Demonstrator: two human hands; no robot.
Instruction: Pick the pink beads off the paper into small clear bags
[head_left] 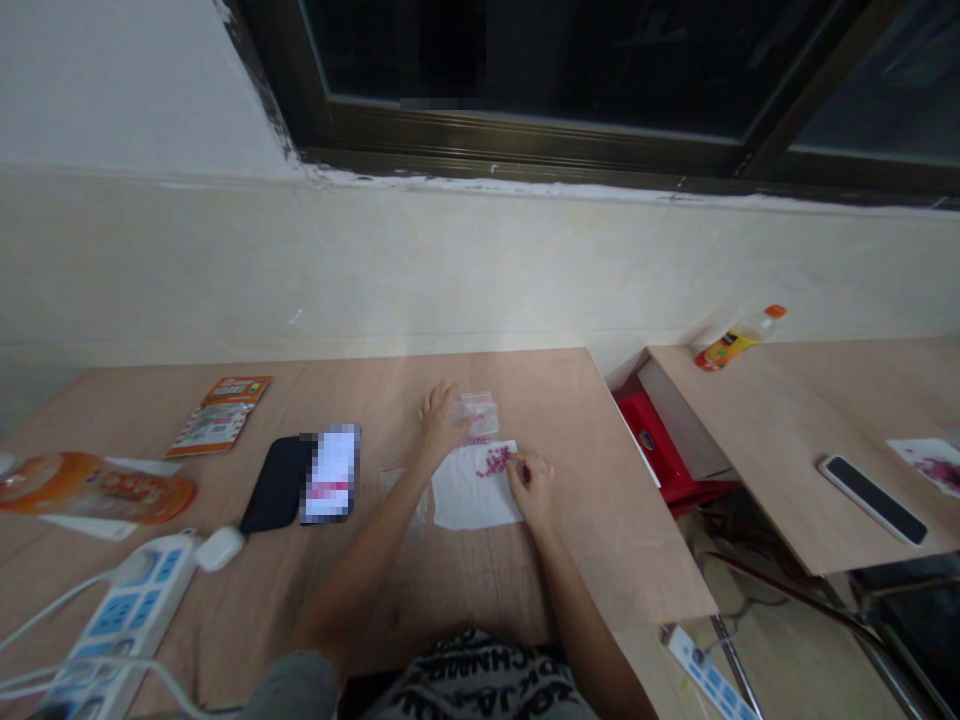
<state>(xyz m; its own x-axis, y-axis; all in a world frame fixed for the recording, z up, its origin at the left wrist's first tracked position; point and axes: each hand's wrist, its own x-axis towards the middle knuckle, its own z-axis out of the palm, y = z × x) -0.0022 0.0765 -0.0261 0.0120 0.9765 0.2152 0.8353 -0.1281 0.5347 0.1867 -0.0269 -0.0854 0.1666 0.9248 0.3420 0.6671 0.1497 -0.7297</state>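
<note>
A white sheet of paper lies on the wooden table, with small pinkish-red beads scattered over its upper right part. Just beyond it rests a small clear zip bag with some red beads near its lower end. My left hand is at the bag's left side, fingers apart and thumb reaching to the bag's edge. At the right edge of the paper, beside the beads, my right hand has its fingertips pinched together; whatever is between them is too small to make out. Another clear bag lies partly behind my left forearm.
To the left are a phone with a lit screen, a black phone-shaped item, an orange packet, a lying orange bottle and a power strip. Across a gap, a second table holds a bottle and a phone.
</note>
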